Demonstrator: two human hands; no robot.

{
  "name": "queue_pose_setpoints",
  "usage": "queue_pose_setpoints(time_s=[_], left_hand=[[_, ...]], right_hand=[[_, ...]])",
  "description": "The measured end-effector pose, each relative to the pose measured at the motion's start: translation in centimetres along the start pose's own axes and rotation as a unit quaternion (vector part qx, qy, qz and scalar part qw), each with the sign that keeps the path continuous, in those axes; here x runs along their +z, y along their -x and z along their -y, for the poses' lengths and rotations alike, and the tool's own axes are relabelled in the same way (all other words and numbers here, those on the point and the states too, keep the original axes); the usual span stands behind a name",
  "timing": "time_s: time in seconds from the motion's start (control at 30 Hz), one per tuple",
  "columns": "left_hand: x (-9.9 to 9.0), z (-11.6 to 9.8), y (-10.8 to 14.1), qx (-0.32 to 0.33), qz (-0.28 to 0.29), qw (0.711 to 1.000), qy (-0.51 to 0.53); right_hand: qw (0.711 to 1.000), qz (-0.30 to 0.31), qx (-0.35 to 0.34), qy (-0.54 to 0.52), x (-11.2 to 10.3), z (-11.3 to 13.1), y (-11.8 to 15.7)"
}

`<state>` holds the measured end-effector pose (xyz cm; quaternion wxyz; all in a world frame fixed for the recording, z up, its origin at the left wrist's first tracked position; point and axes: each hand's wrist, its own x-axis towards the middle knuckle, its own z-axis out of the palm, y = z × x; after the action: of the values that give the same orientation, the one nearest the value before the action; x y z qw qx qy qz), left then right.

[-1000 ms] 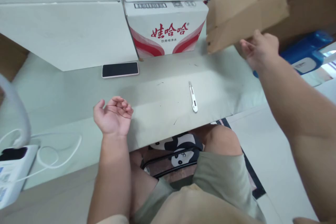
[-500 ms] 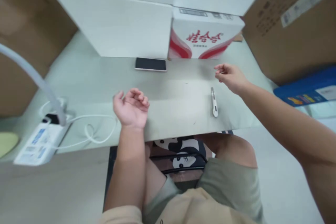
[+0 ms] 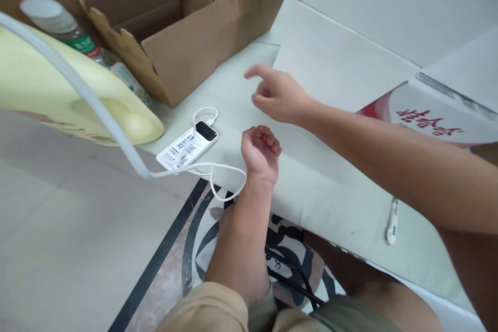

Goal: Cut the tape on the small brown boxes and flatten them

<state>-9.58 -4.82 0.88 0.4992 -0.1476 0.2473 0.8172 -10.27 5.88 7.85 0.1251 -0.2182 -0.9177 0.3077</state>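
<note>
My left hand [image 3: 261, 156] lies palm up over the table, its fingers loosely curled with nothing in them. Just beyond it, my right hand [image 3: 279, 94] reaches across to the left, index finger stretched out and the other fingers bent; I see nothing held. Left of both hands is a white power bank [image 3: 189, 146] with a dark display, joined to a white cable [image 3: 227, 165] that loops close to my left wrist. A white utility knife [image 3: 392, 222] rests on the table below my right forearm.
At the back left stands an open cardboard box [image 3: 218, 36] with dividers. Beside it are a clear bottle [image 3: 83, 44] and a pale yellow object [image 3: 128, 116], crossed by a pale tube [image 3: 91, 98]. White panels and a red-and-white box [image 3: 424, 114] stand at the right.
The view has turned to the left, bringing the cardboard box and bottle into sight. My right hand has moved left, away from the knife's side. The black-screened phone no longer shows.
</note>
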Motion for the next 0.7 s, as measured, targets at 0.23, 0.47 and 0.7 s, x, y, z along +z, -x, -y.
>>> queue_pose_setpoints(time_s=[0.23, 0.47, 0.7], left_hand=[[-0.5, -0.3, -0.7, 0.011, -0.001, 1.0, 0.026], [-0.2, -0.5, 0.3, -0.009, -0.001, 1.0, 0.026], [-0.4, 0.5, 0.3, 0.015, -0.003, 0.999, 0.04]], right_hand=[[0.99, 0.076, -0.079, 0.084, 5.7, 9.3, -9.1], [0.976, -0.038, -0.071, 0.203, 2.7, 8.1, -7.2], [0.958, -0.231, -0.066, 0.157, -8.1, 0.3, 7.8]])
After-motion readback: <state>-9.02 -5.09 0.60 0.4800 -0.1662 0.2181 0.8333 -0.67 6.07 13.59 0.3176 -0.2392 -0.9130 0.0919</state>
